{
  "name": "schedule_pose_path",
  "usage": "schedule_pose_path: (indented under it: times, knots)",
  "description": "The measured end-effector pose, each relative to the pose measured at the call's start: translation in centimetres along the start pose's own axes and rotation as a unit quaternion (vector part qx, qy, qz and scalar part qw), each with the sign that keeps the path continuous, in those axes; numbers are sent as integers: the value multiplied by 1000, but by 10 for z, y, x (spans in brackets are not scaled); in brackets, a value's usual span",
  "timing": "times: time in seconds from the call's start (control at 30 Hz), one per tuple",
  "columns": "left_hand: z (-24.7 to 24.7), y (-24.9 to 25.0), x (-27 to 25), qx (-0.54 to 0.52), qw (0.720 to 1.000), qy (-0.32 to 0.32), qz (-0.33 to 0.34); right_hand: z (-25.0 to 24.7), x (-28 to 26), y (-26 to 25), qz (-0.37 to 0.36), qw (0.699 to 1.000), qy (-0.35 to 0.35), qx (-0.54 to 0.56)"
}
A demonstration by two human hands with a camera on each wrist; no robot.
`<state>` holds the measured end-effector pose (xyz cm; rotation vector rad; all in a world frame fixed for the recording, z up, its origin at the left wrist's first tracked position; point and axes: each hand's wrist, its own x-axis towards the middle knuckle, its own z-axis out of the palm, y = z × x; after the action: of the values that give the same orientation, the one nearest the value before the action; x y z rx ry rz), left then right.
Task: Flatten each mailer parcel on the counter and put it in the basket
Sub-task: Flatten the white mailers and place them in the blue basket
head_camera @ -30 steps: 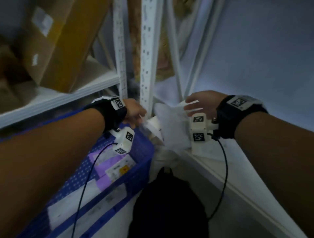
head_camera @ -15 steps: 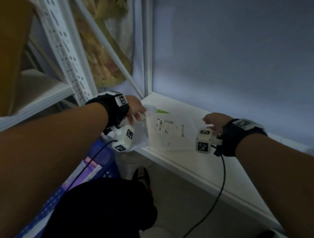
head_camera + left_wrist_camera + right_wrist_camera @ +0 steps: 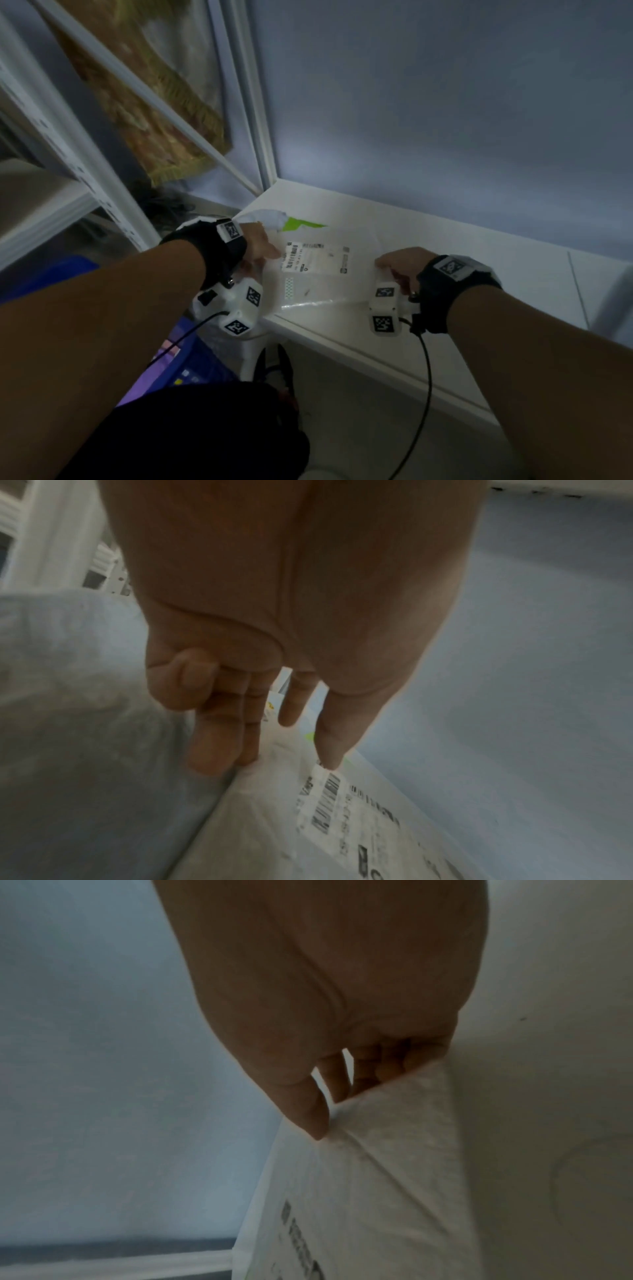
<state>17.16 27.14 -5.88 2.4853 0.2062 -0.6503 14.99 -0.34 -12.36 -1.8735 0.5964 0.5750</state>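
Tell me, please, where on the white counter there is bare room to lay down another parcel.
The counter shows bare surface to the right of the right hand, along the wall, and a strip behind the mailer. The left end is crowded: the left hand, the mailer and a crumpled white bag fill the corner.

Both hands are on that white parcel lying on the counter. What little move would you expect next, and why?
Probably a smoothing press outward along the mailer parcel. It lies on the counter with its label up, the left hand touching its left end with straight fingers, the right hand pinching its right edge. Its far left end looks crumpled, so it likely needs flattening before going to the basket.
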Motion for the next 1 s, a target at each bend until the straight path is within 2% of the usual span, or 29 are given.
schedule_pose_path:
  times: [0.17,0.3,0.43,0.53,0.67,0.77,0.87,1.0]
  knots:
    - [2,-3,1,-39,998,14,-40,-11,-15,1,-51,997,-13,-58]
    - [-9,25,-19,-46,999,7,-14,-36,-37,-3,-97,992,18,-84]
    - [-26,58,-51,-30,999,15,37,-71,-76,-10,-127,990,44,-36]
    - [-27,77,-75,-59,997,9,39,-93,-121,-19,-146,988,46,32]
    - [0,93,-101,-83,996,-21,39,-109,-179,-24,-164,980,67,88]
    - [23,97,-107,-114,991,-44,47,-119,-197,-19,-189,968,64,155]
    - [35,98,-106,-141,986,-39,74,-130,-203,-3,-171,964,70,193]
    - [34,114,-112,-67,990,-13,122,-143,-203,27,-93,967,95,217]
